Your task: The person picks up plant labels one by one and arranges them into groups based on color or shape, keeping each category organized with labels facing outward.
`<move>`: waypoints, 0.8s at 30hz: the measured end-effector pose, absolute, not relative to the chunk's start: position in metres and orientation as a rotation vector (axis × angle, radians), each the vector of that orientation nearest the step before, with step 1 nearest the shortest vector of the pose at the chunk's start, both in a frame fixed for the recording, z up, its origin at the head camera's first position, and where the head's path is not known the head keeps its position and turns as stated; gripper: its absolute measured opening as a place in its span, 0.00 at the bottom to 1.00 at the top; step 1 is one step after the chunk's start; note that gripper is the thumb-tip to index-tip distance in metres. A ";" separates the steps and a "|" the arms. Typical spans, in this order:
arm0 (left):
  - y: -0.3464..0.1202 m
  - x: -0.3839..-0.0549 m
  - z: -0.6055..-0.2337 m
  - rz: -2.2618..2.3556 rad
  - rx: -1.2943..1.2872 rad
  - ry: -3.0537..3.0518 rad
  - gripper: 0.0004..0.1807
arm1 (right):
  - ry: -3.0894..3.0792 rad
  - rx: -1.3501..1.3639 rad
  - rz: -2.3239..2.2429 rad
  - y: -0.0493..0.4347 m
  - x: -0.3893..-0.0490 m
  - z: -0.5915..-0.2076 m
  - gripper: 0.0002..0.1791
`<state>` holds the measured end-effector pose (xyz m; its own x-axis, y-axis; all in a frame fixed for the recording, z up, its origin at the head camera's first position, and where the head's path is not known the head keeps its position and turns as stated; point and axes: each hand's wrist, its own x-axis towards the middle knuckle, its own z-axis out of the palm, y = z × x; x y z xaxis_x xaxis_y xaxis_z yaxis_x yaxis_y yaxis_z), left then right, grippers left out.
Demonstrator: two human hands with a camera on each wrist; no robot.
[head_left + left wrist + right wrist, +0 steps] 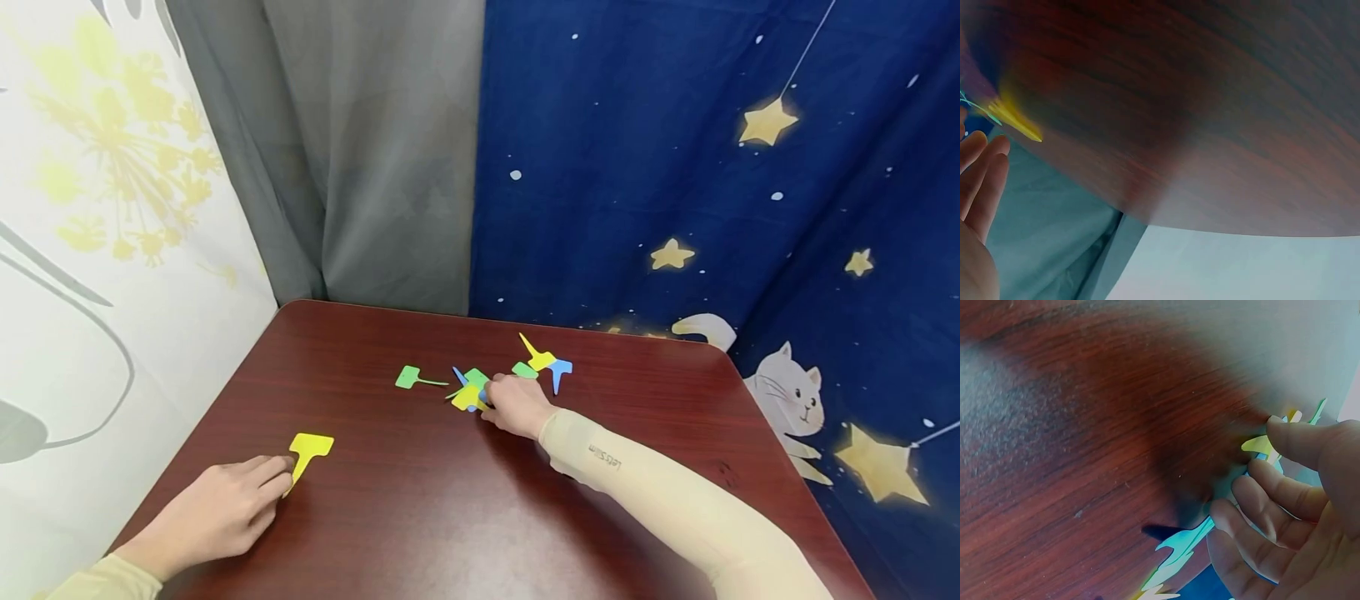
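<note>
I report from my remote post on both of the person's hands. The left grip (217, 510) is at the left side of the dark red-brown surface (420, 500), fingers bent, beside a yellow T-shaped tag (311, 445). The tag's stem runs along the fingertips; I cannot tell whether it is pinched or merely lies there.

The right grip (517, 404) is farther out, over a small pile of tags (472, 381) in yellow, green and blue. In my right wrist view its fingers are loosely bent, thumb and forefinger spread apart — yellow and blue pieces show at that gap.

To the left of the pile, a green tag (407, 377) lies alone, its stem directed towards the pile. Beyond the right grip lie a second green tag (525, 369), partly covered, and a further yellow tag (540, 360) touching a blue tag (560, 367).

Behind the surface I note a grey curtain (405, 167) and a blue star-printed curtain (637, 125).
</note>
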<state>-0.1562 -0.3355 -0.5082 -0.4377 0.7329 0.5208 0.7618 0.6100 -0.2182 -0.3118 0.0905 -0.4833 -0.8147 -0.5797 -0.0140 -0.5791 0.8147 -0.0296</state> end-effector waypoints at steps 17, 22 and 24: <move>-0.339 -0.166 -0.494 -0.337 -0.870 -2.643 0.32 | 2.933 -0.854 -0.204 0.089 -0.317 -0.482 0.17; -0.338 -0.172 -0.498 -0.370 -0.966 -2.648 0.32 | 2.919 -0.826 -0.256 0.090 -0.319 -0.483 0.19; -0.339 -0.173 -0.499 -0.364 -0.980 -2.644 0.31 | 2.910 -0.819 -0.282 0.090 -0.319 -0.483 0.19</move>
